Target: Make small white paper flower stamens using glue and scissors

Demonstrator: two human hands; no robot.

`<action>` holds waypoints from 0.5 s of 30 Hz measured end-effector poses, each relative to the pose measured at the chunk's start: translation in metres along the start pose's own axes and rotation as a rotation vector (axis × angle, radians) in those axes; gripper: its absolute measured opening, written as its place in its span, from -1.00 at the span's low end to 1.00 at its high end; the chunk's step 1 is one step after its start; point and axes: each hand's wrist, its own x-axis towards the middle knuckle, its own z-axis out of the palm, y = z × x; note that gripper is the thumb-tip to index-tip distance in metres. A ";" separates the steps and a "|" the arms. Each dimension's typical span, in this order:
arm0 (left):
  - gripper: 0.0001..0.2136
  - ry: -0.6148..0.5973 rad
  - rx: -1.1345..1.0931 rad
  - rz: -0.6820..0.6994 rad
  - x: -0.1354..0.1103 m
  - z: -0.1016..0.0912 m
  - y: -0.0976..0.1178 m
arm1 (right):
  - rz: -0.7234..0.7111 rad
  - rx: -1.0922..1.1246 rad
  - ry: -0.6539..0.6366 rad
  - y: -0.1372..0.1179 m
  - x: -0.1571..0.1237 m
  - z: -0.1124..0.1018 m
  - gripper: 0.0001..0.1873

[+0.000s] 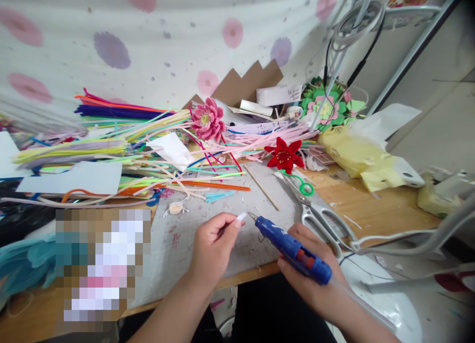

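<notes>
Over the grey cutting mat [166, 264], my left hand [215, 244] pinches a small white strip [241, 216] between thumb and forefinger. My right hand [315, 264] is wrapped around a blue glue gun [287, 244], a glue stick trailing out of its rear. The metal nozzle points left and sits just right of the strip, with a small gap between them. Scissors [309, 209] with silvery handles lie beyond my right hand. Farther back are a red fuzzy flower [285, 155] and a green pipe-cleaner loop [306, 188].
Bundles of coloured pipe cleaners [111, 150] cover the back left. A pink flower [208, 119] and a thin wooden stick [261, 187] lie near the middle. At right are a yellow tissue pack [352, 155] and a white lamp arm [404, 246]. A blurred patch hides something at left.
</notes>
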 end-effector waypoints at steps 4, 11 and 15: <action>-0.79 0.012 -0.107 -0.048 0.001 -0.002 -0.006 | -0.038 -0.092 0.057 0.009 0.011 -0.015 -0.85; -0.80 0.042 -0.255 -0.074 0.006 -0.001 -0.004 | 0.529 0.453 0.160 0.050 0.041 -0.064 -0.71; -0.78 0.046 -0.251 -0.079 0.006 -0.001 -0.005 | 0.551 0.500 0.350 0.086 0.043 -0.100 -0.72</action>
